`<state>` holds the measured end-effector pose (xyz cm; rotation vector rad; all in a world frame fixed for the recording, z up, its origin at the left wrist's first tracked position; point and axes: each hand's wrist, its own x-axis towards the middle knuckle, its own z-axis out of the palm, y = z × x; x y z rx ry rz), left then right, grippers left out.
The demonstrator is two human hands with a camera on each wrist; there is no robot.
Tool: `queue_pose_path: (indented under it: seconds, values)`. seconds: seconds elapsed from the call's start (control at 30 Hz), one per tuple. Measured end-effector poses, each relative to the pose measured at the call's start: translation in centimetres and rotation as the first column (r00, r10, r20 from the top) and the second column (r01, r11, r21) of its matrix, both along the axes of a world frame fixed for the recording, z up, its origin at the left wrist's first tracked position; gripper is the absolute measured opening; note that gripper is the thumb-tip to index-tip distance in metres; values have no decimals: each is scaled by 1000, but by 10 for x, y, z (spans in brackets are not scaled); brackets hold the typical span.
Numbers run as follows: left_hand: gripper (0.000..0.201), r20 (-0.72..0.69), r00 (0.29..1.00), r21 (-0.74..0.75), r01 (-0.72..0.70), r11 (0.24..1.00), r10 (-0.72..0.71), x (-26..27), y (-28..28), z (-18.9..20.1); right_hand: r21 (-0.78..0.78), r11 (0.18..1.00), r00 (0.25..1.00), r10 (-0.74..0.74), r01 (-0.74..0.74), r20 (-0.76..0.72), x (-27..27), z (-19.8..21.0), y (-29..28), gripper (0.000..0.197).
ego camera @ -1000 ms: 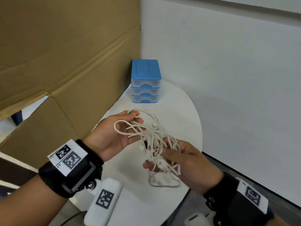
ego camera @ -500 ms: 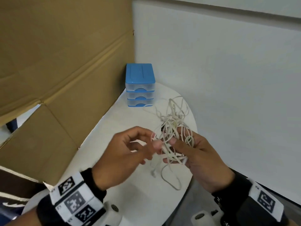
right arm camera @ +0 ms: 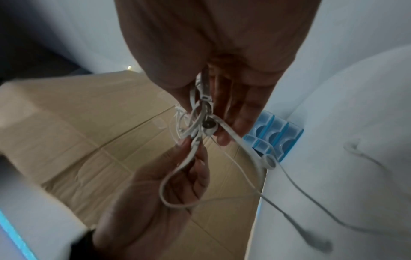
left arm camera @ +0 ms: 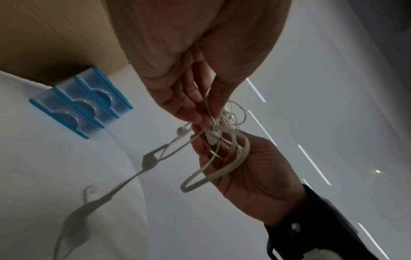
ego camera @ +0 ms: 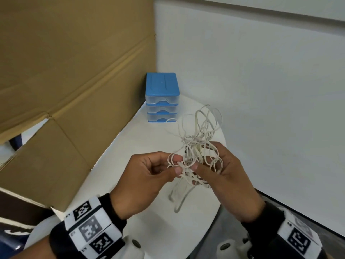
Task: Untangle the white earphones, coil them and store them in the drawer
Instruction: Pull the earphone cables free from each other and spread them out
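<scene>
The white earphones are a tangled bundle held in the air above the white round table. My left hand pinches a strand at the bundle's left side between thumb and forefinger. My right hand grips the bundle, with loops round its fingers. Loose loops stick up above the hands and a loop hangs down below them. An earbud shows in the tangle, and another earbud dangles. The small blue drawer unit stands at the table's far edge, its three drawers closed.
A large cardboard sheet leans along the table's left side. A white wall stands behind and to the right. The table's rounded edge lies right under my right hand.
Both hands came together and rose; the bundle turned so its loops now stand above the hands. The left hand shifted from a wide loop to a pinch close to the right hand.
</scene>
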<state>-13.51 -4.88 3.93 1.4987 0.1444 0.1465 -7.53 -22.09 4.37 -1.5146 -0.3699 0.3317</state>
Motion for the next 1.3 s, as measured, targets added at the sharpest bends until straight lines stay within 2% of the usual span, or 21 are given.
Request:
queue_pose_path:
  seconds: [0.1,0.17,0.2,0.23,0.3,0.33,0.37,0.4,0.47,0.57,0.63,0.73,0.83,0.9,0.93,1.0,1.03,1.1,1.17,1.2,1.3]
  values:
    - [14,-38,999,18,-22,1000,22,0,3,1,-187,963,972,-161,193,174,-4,-5,0,52]
    - [13,-56,998,36,-37,999,39,0,2,1,-294,885,881,-219,360,420,-7,-7,-1,71]
    - [14,-62,997,47,-45,998,48,0,2,1,-311,854,809,-193,418,555,-9,-7,-2,75]
    - [14,-67,996,60,-51,997,55,1,2,0,-316,837,722,-128,447,680,-9,-7,-3,70]
    - [15,-75,996,73,-52,996,58,1,0,0,-332,828,556,29,453,831,-8,-10,-3,35]
    - [15,-80,995,73,-47,996,53,1,0,1,-346,834,526,80,431,847,-6,-13,-3,19]
    - [15,-84,996,69,-39,997,44,0,0,1,-361,844,543,101,397,833,-5,-15,-3,12]
    - [14,-89,995,58,-29,998,34,0,1,2,-370,861,596,101,348,796,-3,-17,-4,11]
    - [14,-96,995,45,-9,999,13,-1,3,3,-369,893,738,63,259,671,0,-17,-4,6]
    - [17,-102,995,37,2,999,2,1,7,6,-259,958,941,-30,123,338,8,-10,-6,15]
    - [15,-121,993,31,7,1000,-4,2,11,6,-133,989,986,-38,61,163,13,-4,-8,13]
    - [3,-151,988,59,25,998,-15,3,18,7,15,1000,1000,-19,18,14,15,5,-9,11]
    - [39,-152,988,141,11,990,11,5,23,10,40,999,999,37,-37,-10,13,12,-10,10]
    - [58,-116,990,263,-42,964,75,6,24,9,37,996,997,82,-82,-3,10,13,-9,10]
    - [58,-59,992,361,-81,929,109,6,24,7,37,994,995,100,-100,9,9,13,-8,10]
    - [35,98,986,553,-169,816,138,4,23,6,38,991,991,129,-131,37,7,14,-8,9]
    - [31,156,984,599,-160,784,81,1,22,9,31,990,990,133,-135,48,6,15,-8,9]
    - [37,195,975,573,-27,819,-104,-4,17,16,-3,996,995,90,-90,50,4,17,-6,11]
    - [42,141,965,554,107,826,-219,-11,8,19,-32,999,1000,-19,20,15,1,20,-4,9]
    - [49,112,973,583,100,806,-202,-14,2,18,-45,996,997,-72,72,-7,-1,22,-4,8]
    - [64,83,997,646,-50,762,-4,-18,-14,11,-72,984,984,-169,166,-50,-6,26,-1,10]
